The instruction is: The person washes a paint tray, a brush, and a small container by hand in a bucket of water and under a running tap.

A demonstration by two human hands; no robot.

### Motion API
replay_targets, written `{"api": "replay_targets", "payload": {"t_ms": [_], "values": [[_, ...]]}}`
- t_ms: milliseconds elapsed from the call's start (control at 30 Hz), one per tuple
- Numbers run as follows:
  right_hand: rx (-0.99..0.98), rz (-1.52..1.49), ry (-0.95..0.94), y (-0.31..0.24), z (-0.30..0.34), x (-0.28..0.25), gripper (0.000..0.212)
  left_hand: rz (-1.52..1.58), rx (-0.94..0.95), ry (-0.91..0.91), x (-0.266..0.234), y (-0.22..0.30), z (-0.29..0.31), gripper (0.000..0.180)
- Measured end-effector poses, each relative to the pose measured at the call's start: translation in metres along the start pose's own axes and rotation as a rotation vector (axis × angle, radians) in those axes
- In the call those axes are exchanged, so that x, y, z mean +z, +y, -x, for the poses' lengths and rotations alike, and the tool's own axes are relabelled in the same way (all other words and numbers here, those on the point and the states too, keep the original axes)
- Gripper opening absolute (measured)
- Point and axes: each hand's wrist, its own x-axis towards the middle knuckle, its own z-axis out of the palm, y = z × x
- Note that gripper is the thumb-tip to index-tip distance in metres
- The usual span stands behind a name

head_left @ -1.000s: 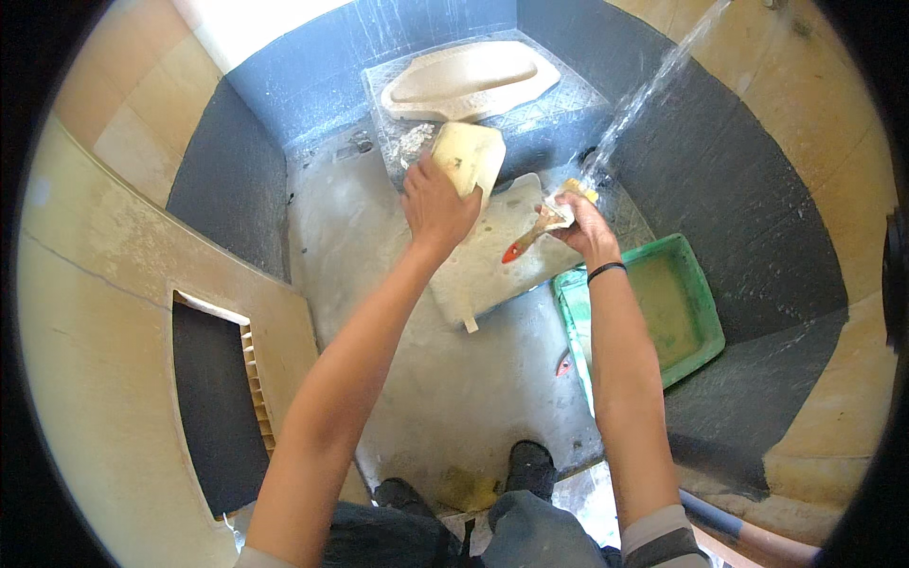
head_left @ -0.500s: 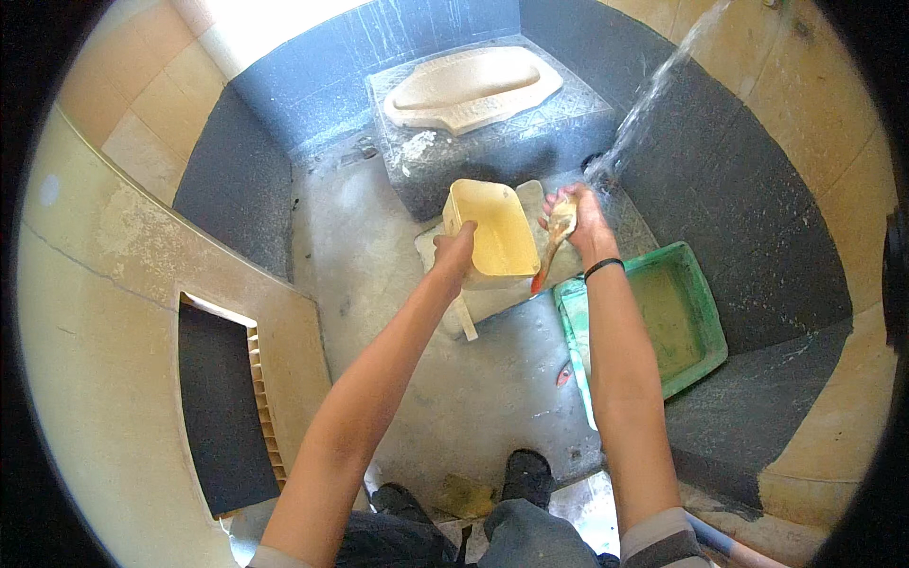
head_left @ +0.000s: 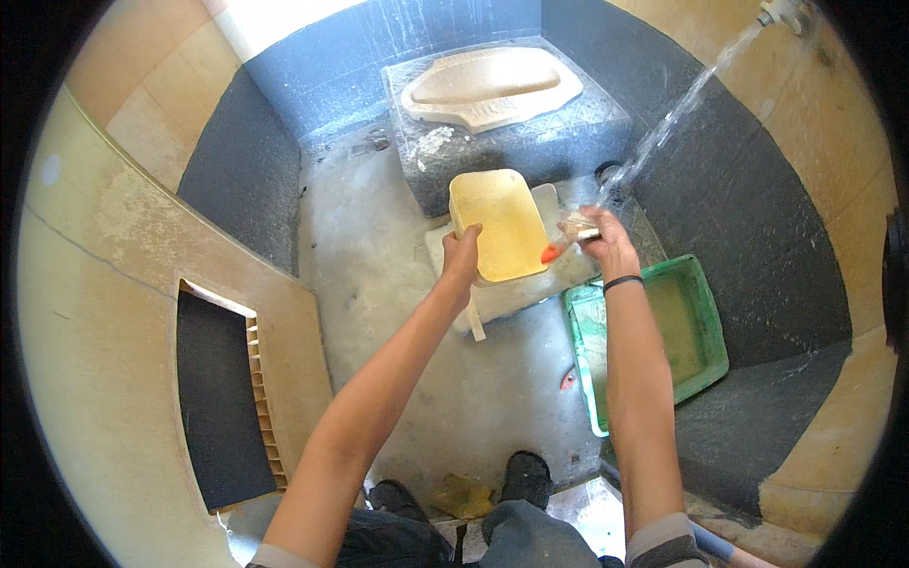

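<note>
My left hand (head_left: 461, 256) grips the near left wall of a yellow rectangular plastic tub (head_left: 507, 227), thumb over the rim. The tub is tilted so its inside faces me; I see only the bare yellow bottom. My right hand (head_left: 606, 239) is closed on a paintbrush (head_left: 574, 230) with pale bristles. The brush's orange handle end (head_left: 549, 254) points left, close to the tub's right edge. Water (head_left: 677, 114) streams down from a wall tap (head_left: 784, 15) and falls just beyond my right hand. Part of the brush is hidden by my fingers.
A green rectangular basin (head_left: 710, 312) with murky liquid stands under my right forearm. Beyond my hands is a squat toilet (head_left: 492, 85) on a raised dark plinth. A white strip (head_left: 476, 324) sticks out below the tub. A small red piece (head_left: 568, 379) lies on the wet floor.
The brush has swung from hanging steeply to lying flatter, and my right hand has turned and lowered slightly. The tub's opening has tipped further toward me. The view has shifted, showing the tap.
</note>
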Motion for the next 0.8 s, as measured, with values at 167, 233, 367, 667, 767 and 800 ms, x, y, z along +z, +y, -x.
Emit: {"api": "replay_targets", "payload": {"t_ms": [167,233,367,667,767,800], "values": [[0.113,-0.181,-0.014,-0.002,0.05,0.054,0.034,0.077,0.026,0.094,-0.031,-0.017,-0.002,0.07],[0.21,0.096,-0.092,-0.029,0.069,0.078,0.028,0.096,-0.015,0.018,-0.03,-0.016,-0.002,0.078],[0.064,0.245,-0.287,-0.035,0.123,0.106,0.04,0.045,-0.014,0.032,-0.014,-0.018,-0.005,0.088],[0.113,0.475,-0.26,0.004,0.207,0.084,0.041,-0.206,0.253,-0.147,0.058,-0.005,-0.024,0.08],[-0.001,0.721,-0.09,-0.008,0.22,0.095,0.031,-0.202,0.397,-0.185,0.074,-0.005,-0.025,0.074],[-0.241,1.205,-0.02,-0.017,0.204,0.087,0.031,-0.093,0.33,-0.32,0.073,-0.012,-0.031,0.07]]}}
